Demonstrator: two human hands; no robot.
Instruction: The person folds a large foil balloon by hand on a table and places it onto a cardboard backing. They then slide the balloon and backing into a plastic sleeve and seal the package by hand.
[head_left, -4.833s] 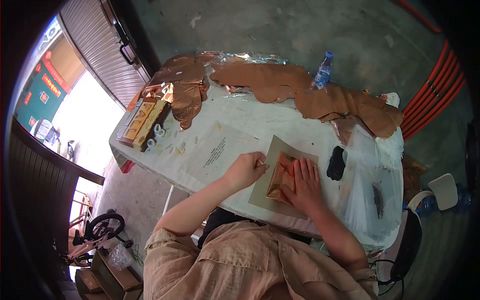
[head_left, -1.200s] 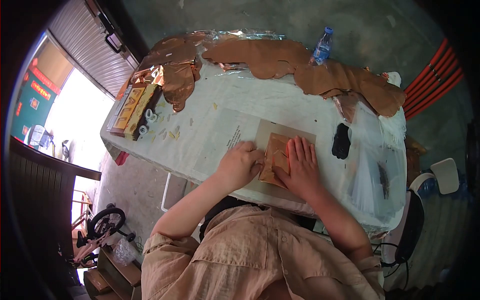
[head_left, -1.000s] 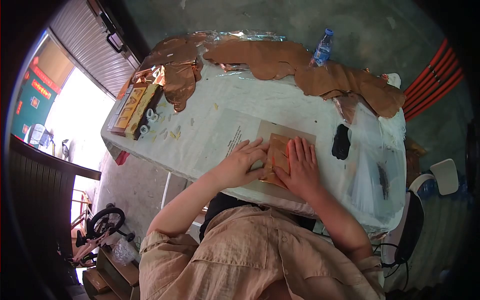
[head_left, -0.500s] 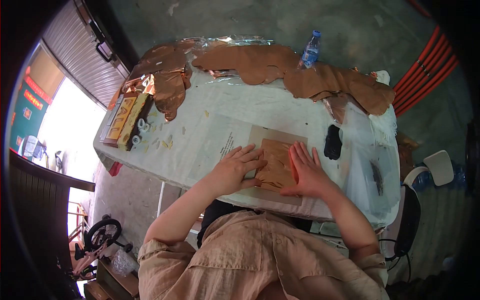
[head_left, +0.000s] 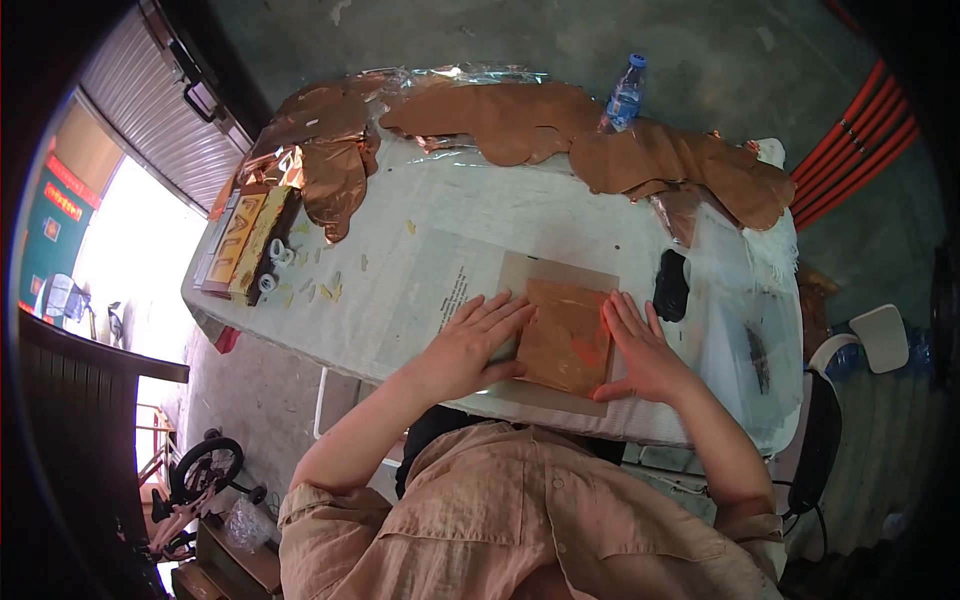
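Note:
A square copper-coloured sheet [head_left: 563,335] lies flat on a larger grey-brown board [head_left: 522,268], near the table's front edge. Along the sheet's left side rests my left hand [head_left: 472,345], fingers stretched out and fingertips touching its edge. My right hand [head_left: 648,352] lies flat on the opposite side, fingers extended and thumb apart near the lower right corner. Neither hand grips anything. Reddish reflections show on the sheet beside the right hand. Partly under the board and my left hand is a translucent sheet with printed text [head_left: 452,300].
Copper-coloured foil pieces [head_left: 490,110] run along the table's far edge, by a water bottle [head_left: 626,95]. At left stand a box of lettered plates [head_left: 240,245], white rolls [head_left: 279,255] and yellow scraps. A black object [head_left: 671,285] and clear plastic sheets [head_left: 725,340] lie right.
Both hands have shifted slightly apart; the right moved rightward off the sheet's middle to its edge. The sheet now looks flatter, with fewer wrinkles.

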